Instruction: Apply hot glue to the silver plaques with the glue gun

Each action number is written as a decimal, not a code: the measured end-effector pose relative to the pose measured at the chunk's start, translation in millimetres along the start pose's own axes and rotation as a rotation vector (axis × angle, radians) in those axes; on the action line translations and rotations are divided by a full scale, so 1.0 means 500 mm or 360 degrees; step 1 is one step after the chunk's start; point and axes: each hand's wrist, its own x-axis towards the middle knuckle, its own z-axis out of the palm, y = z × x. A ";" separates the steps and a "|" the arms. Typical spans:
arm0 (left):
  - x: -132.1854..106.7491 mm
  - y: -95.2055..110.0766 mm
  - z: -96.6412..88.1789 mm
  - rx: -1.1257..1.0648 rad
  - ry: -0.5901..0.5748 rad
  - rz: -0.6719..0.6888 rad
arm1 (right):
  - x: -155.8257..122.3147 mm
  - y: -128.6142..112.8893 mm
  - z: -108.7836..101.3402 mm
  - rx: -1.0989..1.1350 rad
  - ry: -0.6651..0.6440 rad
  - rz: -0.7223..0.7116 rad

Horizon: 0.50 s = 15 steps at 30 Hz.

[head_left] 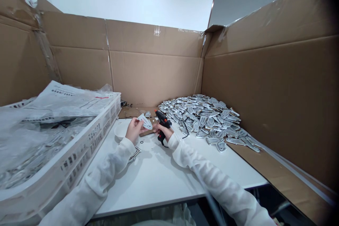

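My left hand [134, 129] pinches a flat white-and-grey piece with a rounded tip [145, 121] by its edge, held up over the table. Close to its right, my right hand [164, 130] is wrapped round a black hot glue gun [163, 119] with an orange tip, which points up and to the left. A clear glue stick seems to come out of the back of the gun. Beneath the hands lie a small brown board [147, 131] and a white round dish [120, 131], partly hidden by my left hand. A dark ring [141, 142] rests on the table.
A large heap of similar flat pieces [201, 113] covers the back right. At left stands a white plastic basket [87, 148] with plastic bags and a printed sheet [69, 99]. Cardboard walls [156, 67] enclose the white table [159, 183]. A black cable [186, 130] lies near the heap.
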 end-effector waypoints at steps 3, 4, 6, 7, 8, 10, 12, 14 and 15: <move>-0.005 0.001 0.004 -0.0040 -0.0003 -0.0050 | -0.012 -0.001 0.012 0.0056 -0.0119 0.0040; -0.006 0.002 0.006 -0.0035 -0.0014 -0.0066 | -0.015 -0.001 0.014 0.0044 -0.0122 0.0032; -0.007 0.006 0.007 0.0046 -0.0052 -0.0119 | -0.016 -0.003 0.014 0.0045 -0.0119 -0.0002; -0.005 0.008 0.004 0.0150 -0.0068 -0.0156 | -0.013 -0.005 0.012 0.0058 -0.0109 -0.0008; -0.002 0.012 -0.001 0.0310 -0.0074 -0.0169 | -0.009 -0.009 0.008 0.0071 -0.0086 -0.0004; 0.010 0.021 -0.021 0.0793 -0.0039 -0.0072 | 0.006 -0.022 -0.005 0.0040 -0.0014 0.0045; 0.029 0.033 -0.052 0.1376 0.0060 0.0210 | 0.030 -0.046 -0.028 -0.0056 0.0153 0.0083; 0.052 0.042 -0.091 0.1883 0.0137 0.0395 | 0.063 -0.080 -0.060 -0.0141 0.0355 0.0043; 0.064 0.043 -0.110 0.2092 0.0113 0.0412 | 0.082 -0.101 -0.080 -0.0160 0.0441 -0.0001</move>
